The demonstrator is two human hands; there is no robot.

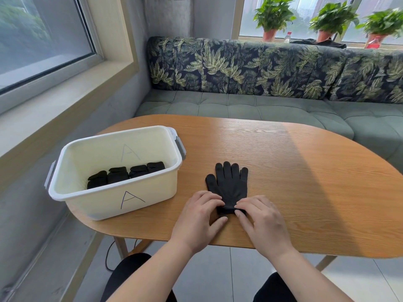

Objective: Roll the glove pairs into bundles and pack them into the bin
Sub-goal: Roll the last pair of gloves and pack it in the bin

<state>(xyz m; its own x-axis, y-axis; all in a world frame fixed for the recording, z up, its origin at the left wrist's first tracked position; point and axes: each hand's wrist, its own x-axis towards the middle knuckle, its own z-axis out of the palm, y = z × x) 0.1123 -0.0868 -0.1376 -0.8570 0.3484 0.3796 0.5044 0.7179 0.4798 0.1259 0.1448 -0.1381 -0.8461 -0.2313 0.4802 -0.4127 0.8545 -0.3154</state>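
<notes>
I see the knees [130, 271] at the bottom edge. Above them the left hand [199, 214] and right hand [260, 216] are both curled over the cuff of the black glove pair [229, 184], pinching it between fingertips and thumbs. The pair lies at frame centre on the surface [305, 171]. My worry is uneven rolling: if one side leads, the stacked gloves could skew apart and the bundle spring loose. The bin [98, 205], lower left, holds several rolled bundles [126, 174].

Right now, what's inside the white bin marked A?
A row of about four black glove bundles on the white bin's floor. Its near wall hides their lower parts and the floor behind it.
</notes>
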